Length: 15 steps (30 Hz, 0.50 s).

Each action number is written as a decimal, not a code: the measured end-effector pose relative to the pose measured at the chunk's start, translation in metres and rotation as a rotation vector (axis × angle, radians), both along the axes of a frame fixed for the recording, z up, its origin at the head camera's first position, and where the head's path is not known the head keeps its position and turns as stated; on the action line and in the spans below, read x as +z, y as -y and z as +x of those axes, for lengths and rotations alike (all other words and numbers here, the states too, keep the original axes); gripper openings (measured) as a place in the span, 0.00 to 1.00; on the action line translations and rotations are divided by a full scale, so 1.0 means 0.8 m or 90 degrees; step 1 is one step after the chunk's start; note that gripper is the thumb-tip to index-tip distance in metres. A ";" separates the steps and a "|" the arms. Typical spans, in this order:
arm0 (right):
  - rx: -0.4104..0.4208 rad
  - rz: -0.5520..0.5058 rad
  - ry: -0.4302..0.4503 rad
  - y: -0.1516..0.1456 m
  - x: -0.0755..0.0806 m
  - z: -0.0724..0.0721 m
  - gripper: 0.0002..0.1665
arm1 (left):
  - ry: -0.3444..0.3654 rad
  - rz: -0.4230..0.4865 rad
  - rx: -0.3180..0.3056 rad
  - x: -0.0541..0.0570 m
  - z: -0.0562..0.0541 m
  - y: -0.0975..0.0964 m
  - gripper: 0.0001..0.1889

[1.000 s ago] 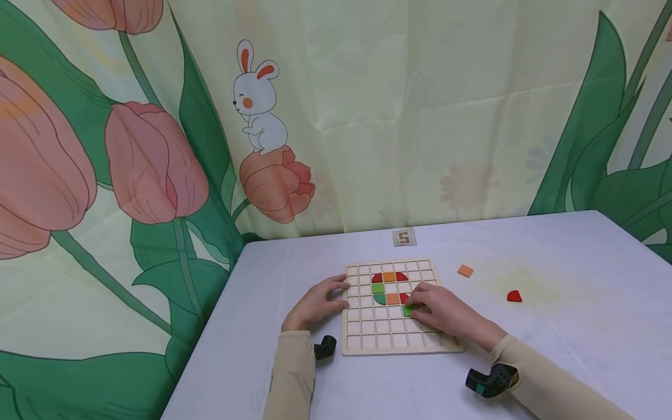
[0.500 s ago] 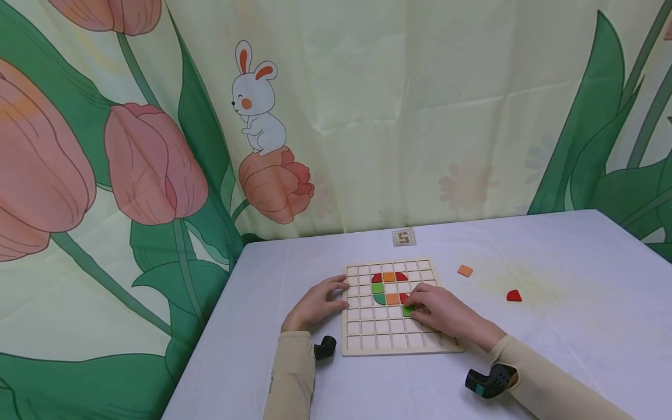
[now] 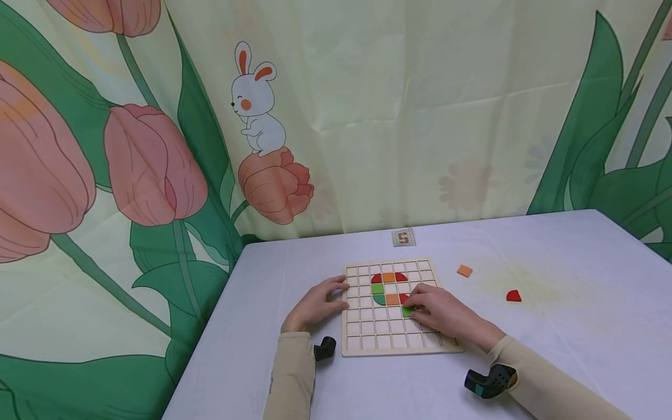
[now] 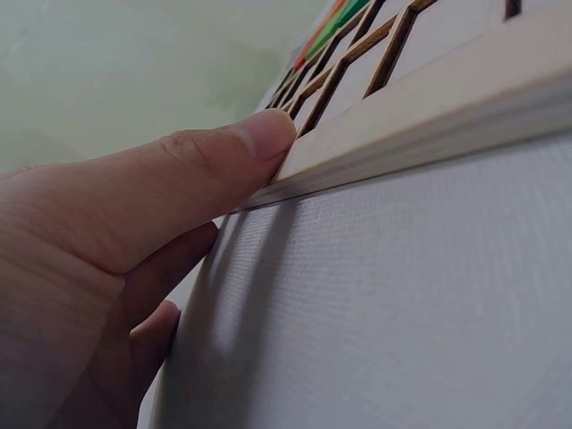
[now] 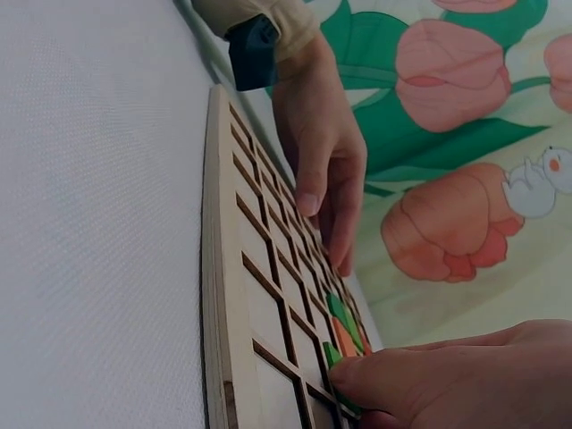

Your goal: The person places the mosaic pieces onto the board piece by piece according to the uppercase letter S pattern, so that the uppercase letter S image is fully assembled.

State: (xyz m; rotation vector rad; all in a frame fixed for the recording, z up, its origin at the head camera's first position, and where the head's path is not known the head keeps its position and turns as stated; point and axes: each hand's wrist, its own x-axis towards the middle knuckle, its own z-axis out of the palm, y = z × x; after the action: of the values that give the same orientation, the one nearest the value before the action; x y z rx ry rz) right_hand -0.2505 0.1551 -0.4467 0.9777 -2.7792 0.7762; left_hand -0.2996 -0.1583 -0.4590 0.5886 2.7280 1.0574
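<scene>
A square wooden grid board point(image 3: 367, 344) lies on the table with several coloured tiles set in its cells. Red and orange tiles point(image 3: 388, 277) form the top row, with green ones down the left and an orange tile point(image 3: 392, 299) below. My right hand point(image 3: 441, 309) is over the board, thumb and fingertips pinching a green tile point(image 3: 407, 312) at its cell; the fingers partly cover it and the red tile beside it. My left hand point(image 3: 315, 303) rests at the board's left edge, thumb tip point(image 4: 268, 134) touching the frame, fingers relaxed.
Beyond the board lies a small pattern card point(image 3: 403, 237). To the right are a loose orange square tile point(image 3: 464, 270) and a loose red rounded tile point(image 3: 514, 296) on the white cloth point(image 3: 577, 326). A printed curtain point(image 3: 367, 116) hangs behind the table.
</scene>
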 end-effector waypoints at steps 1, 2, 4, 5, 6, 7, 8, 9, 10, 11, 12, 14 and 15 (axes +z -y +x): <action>-0.001 0.000 -0.001 0.000 0.000 0.000 0.13 | 0.000 0.000 0.000 0.000 0.000 0.000 0.24; -0.003 0.001 0.000 0.000 -0.001 0.000 0.13 | 0.000 -0.001 0.000 0.000 0.000 0.000 0.24; -0.002 -0.001 0.002 -0.001 -0.001 0.001 0.13 | 0.000 -0.003 0.001 0.000 0.000 0.000 0.24; 0.000 -0.003 0.004 -0.002 -0.001 0.002 0.13 | 0.000 -0.003 0.001 0.000 0.000 0.000 0.24; 0.000 -0.006 0.006 -0.004 -0.001 0.002 0.13 | -0.001 -0.003 0.000 0.000 0.000 -0.001 0.24; -0.002 -0.012 0.009 -0.005 0.000 0.002 0.12 | -0.001 -0.005 0.000 0.000 0.000 -0.001 0.24; -0.006 -0.017 0.014 -0.007 0.000 0.003 0.12 | -0.001 -0.006 -0.001 0.000 0.000 -0.001 0.24; -0.012 -0.024 0.019 -0.010 0.001 0.003 0.12 | -0.001 -0.007 -0.001 0.001 0.000 -0.001 0.24; -0.019 -0.033 0.025 -0.014 0.002 0.003 0.12 | -0.001 -0.007 -0.001 0.001 0.000 -0.001 0.24; -0.032 -0.040 0.031 -0.018 0.004 0.003 0.11 | -0.002 -0.008 -0.001 0.001 0.000 -0.001 0.24; -0.048 -0.048 0.037 -0.022 0.005 0.003 0.11 | -0.001 -0.009 0.000 0.001 0.001 -0.001 0.24; -0.078 -0.060 0.051 -0.034 0.008 0.001 0.11 | 0.001 -0.011 0.000 0.002 0.001 -0.001 0.25; -0.091 -0.063 0.056 -0.041 0.009 0.000 0.12 | -0.001 -0.010 -0.002 0.002 0.002 -0.001 0.24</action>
State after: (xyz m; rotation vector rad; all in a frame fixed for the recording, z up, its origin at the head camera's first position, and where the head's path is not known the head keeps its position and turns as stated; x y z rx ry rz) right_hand -0.2501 0.1877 -0.4396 0.7358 -2.8147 0.9471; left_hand -0.2983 -0.1578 -0.4574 0.5909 2.7338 1.0335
